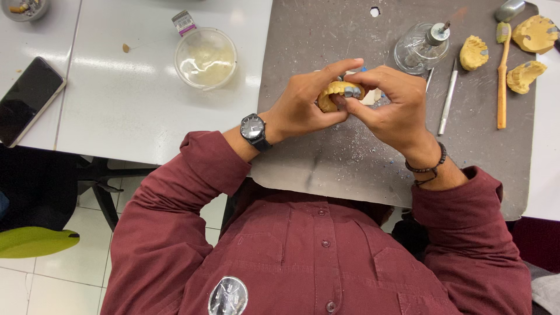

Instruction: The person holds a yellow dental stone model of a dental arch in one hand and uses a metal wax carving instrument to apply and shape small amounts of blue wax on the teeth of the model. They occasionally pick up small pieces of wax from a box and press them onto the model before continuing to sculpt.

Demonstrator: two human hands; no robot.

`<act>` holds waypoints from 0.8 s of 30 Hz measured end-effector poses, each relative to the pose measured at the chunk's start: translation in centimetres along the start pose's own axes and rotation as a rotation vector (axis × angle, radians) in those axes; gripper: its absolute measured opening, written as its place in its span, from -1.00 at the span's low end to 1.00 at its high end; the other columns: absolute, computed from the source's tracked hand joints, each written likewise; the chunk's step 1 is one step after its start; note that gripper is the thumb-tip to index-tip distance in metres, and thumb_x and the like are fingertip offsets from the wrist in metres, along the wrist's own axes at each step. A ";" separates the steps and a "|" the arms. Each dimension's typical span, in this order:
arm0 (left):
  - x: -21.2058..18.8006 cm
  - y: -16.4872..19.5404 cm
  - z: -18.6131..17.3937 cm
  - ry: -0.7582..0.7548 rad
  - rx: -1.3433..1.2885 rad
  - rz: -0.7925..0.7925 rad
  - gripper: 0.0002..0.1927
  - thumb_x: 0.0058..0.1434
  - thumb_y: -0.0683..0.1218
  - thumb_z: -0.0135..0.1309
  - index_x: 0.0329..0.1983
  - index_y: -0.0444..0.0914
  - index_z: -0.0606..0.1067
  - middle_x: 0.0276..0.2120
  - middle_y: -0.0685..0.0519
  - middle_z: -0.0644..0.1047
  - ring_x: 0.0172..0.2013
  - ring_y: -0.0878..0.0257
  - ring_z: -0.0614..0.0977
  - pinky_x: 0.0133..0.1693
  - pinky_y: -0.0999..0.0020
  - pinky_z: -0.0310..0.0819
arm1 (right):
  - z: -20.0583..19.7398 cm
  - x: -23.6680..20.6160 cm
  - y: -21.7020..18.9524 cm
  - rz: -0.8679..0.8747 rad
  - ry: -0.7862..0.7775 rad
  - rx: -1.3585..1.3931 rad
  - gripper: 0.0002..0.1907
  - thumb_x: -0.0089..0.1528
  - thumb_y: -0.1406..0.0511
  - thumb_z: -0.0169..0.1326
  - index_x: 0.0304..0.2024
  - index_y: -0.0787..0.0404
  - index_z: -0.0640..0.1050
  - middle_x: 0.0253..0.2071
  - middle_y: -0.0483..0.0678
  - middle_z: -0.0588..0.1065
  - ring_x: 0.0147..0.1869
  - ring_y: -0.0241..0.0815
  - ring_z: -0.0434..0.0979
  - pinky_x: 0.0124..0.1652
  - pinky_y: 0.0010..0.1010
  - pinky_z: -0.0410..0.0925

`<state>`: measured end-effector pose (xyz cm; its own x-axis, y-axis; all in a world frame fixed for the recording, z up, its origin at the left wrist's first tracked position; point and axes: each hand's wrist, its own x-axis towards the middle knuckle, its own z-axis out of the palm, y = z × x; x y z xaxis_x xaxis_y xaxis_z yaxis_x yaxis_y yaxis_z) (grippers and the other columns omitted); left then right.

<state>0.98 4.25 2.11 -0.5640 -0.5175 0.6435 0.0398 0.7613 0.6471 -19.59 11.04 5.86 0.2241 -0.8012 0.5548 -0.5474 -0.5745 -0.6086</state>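
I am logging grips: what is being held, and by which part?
Both hands, left hand and right hand, grip a yellow dental cast by its ends.

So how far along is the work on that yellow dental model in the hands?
Looks mid-way. Done: grey teeth already sit on the yellow dental model, and scrapings litter the grey mat. In hand: the left hand and right hand both grip the model. Left: three more casts lie untouched beside the metal tool, spirit lamp and toothbrush.
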 end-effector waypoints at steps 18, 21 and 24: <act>0.9 -1.2 -0.6 0.006 0.098 0.067 -0.39 0.25 -0.24 0.22 0.37 -0.20 0.37 -0.07 -0.04 0.57 -0.15 0.07 0.65 -0.10 0.23 0.59 | 0.2 0.8 2.0 -0.131 0.072 -0.142 -0.78 0.31 0.45 0.42 -0.04 0.31 0.64 -0.22 -0.02 0.61 -0.24 -0.23 0.61 -0.23 -0.48 0.43; 0.9 -1.0 -0.8 0.043 0.095 0.076 -0.42 0.25 -0.25 0.18 0.35 -0.19 0.38 -0.09 -0.04 0.57 -0.18 0.09 0.64 -0.13 0.24 0.59 | 0.3 0.8 1.9 -0.142 0.094 -0.152 -0.74 0.29 0.46 0.42 -0.01 0.30 0.64 -0.18 0.00 0.62 -0.23 -0.22 0.61 -0.22 -0.46 0.44; 1.1 -0.8 -1.0 0.040 0.084 0.059 -0.46 0.26 -0.24 0.17 0.33 -0.19 0.40 -0.13 -0.02 0.58 -0.24 0.13 0.64 -0.18 0.28 0.59 | 0.1 0.7 1.6 -0.134 0.109 -0.178 -0.70 0.29 0.46 0.42 0.05 0.30 0.64 -0.18 0.00 0.61 -0.20 -0.21 0.61 -0.24 -0.48 0.44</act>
<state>1.18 2.67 2.67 -0.5289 -0.4846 0.6967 0.0023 0.8202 0.5721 -20.23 9.56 5.16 0.2213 -0.6912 0.6879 -0.6544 -0.6283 -0.4208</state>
